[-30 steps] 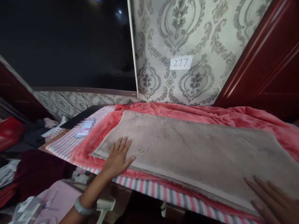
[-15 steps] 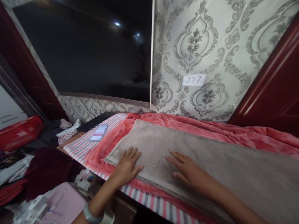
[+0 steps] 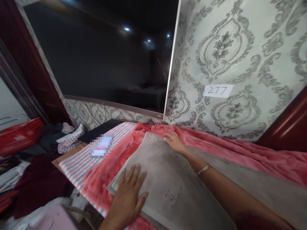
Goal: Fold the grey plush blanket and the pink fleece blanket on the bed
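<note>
A soft grey cloth (image 3: 153, 169) with a pale edge lies over a pink-red plush blanket (image 3: 100, 174). My left hand (image 3: 129, 195) rests flat near the cloth's front left corner, fingers spread. At the cloth's far edge, my right hand (image 3: 174, 142) touches the fabric with its fingers stretched to the left; part of that hand is turned away from view. The cloth bulges slightly between the two hands, and its right part is partly hidden by my right forearm. A bracelet (image 3: 204, 169) circles my right wrist.
Under the blanket is a striped cloth (image 3: 76, 164), with a blurred-out phone-like item (image 3: 102, 146) on it. A large dark television (image 3: 103, 60) hangs behind. A paper marked 277 (image 3: 217, 91) is on the wall. Clothes and a red bag (image 3: 21, 135) crowd the left side.
My right hand has moved from the middle of the grey cloth to its far edge. My left hand stays near the front left corner. The view has shifted somewhat.
</note>
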Tool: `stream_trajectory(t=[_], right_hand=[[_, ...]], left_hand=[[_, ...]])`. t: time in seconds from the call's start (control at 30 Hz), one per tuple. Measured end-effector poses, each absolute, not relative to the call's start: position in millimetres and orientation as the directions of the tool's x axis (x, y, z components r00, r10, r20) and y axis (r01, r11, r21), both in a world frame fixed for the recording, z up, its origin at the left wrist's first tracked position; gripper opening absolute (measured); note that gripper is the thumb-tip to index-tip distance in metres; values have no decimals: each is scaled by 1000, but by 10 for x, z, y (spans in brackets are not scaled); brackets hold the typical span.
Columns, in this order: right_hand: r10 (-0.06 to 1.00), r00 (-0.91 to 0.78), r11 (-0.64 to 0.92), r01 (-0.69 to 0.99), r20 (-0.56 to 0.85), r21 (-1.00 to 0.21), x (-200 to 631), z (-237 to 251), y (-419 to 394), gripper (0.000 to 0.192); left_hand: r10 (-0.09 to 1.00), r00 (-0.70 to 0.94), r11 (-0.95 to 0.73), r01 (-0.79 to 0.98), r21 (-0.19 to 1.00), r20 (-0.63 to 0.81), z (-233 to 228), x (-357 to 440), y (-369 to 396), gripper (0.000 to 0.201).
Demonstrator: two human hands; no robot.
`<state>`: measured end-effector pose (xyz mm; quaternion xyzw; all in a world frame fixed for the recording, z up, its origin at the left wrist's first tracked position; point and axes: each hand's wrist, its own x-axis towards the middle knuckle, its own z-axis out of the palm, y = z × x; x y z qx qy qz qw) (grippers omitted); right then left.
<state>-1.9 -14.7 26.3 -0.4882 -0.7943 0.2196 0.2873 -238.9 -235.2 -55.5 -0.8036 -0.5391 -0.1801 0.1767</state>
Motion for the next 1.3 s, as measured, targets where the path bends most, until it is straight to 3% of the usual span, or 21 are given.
stream_trajectory(t=[0.17,0.33,0.47,0.63,0.73,0.83,1.07,1.17,1.3], right_hand=[[915,-363,392,689,179,-610,-378,239,250,30],[950,-303,294,771,81,-565,-614,213,552,37],[939,-341,307,768,48,-561,-684,222,663,34],[904,-407,402,715,127,-572,-714,229,668,19],[898,-375,438,697,231,-567,-752,156,668,17],[900,-356,434,707,250,-559,-787,19,684,14],[894,-409,437,698,184,-567,-838,-8,780,22],[893,-410,440,719,183,-538,-920,43,773,30],[909,-357,417,762,215,-495,-1017,-21,703,23]], left_hand=[[769,388,-353,920,-168,508,-570,-2421,-2352,71],[747,413,-358,910,-208,522,-646,-2460,-2312,77],[730,419,-336,908,-249,541,-723,-2472,-2267,86],[748,403,-334,915,-225,528,-865,-2500,-2230,91],[748,407,-347,913,-213,525,-966,-2533,-2196,91],[722,421,-361,906,-220,549,-1011,-2560,-2159,93],[646,472,-340,881,-328,600,-917,-2568,-2123,79],[676,444,-299,895,-331,588,-976,-2570,-2130,69],[753,374,-240,922,-303,542,-1110,-2538,-2187,63]])
